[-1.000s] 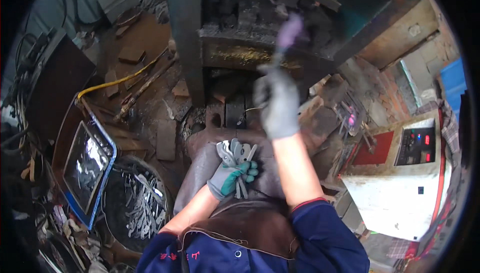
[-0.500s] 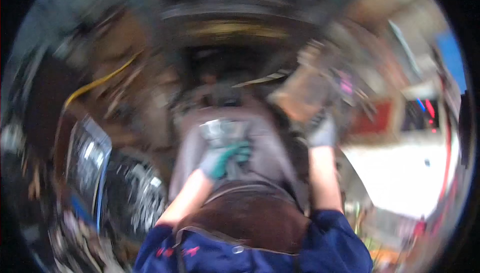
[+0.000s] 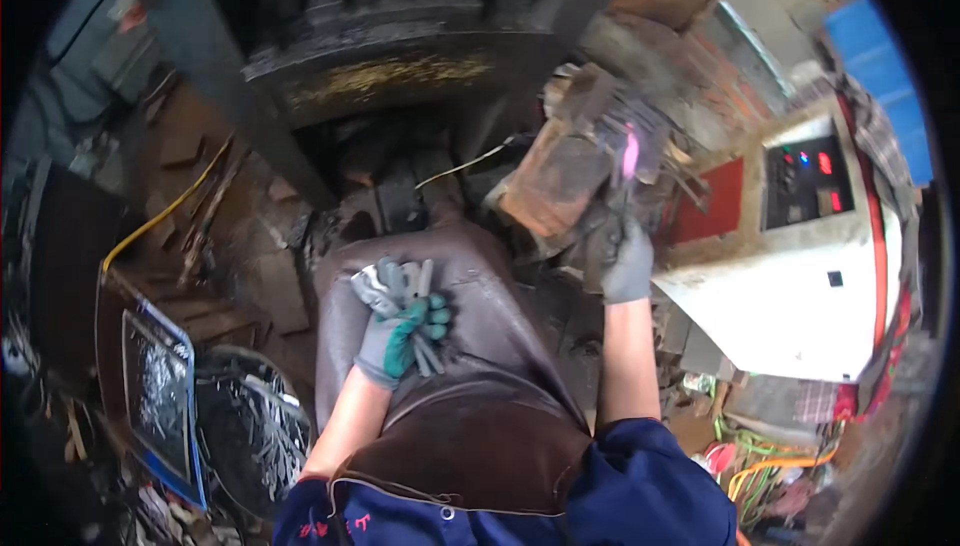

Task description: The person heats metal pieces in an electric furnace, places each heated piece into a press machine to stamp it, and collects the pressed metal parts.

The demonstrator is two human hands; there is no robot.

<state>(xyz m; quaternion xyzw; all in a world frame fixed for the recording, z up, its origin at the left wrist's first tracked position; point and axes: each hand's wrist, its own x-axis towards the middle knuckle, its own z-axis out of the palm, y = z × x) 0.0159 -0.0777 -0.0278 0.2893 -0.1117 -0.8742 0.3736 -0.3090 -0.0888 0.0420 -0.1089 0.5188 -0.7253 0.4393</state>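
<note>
My left hand, in a grey and green glove, is closed round a bundle of short grey metal pieces above my lap, which the brown leather apron covers. Out to the right, my right hand in a grey glove grips a dark, slender tool like tongs. Just beyond its far end is a glowing pink-hot piece of metal, beside a scorched brick block. Whether the tool touches the glowing piece I cannot tell.
A white control cabinet with lit red displays stands at the right. Ahead rises a dark heavy machine. On the left are a black tub with metal pieces, a blue-edged panel and a yellow hose. Coloured cables lie lower right.
The earlier frame is blurred and my view has turned. The pink glow now appears just ahead of my right hand's tool. My left hand still holds the metal pieces over my lap.
</note>
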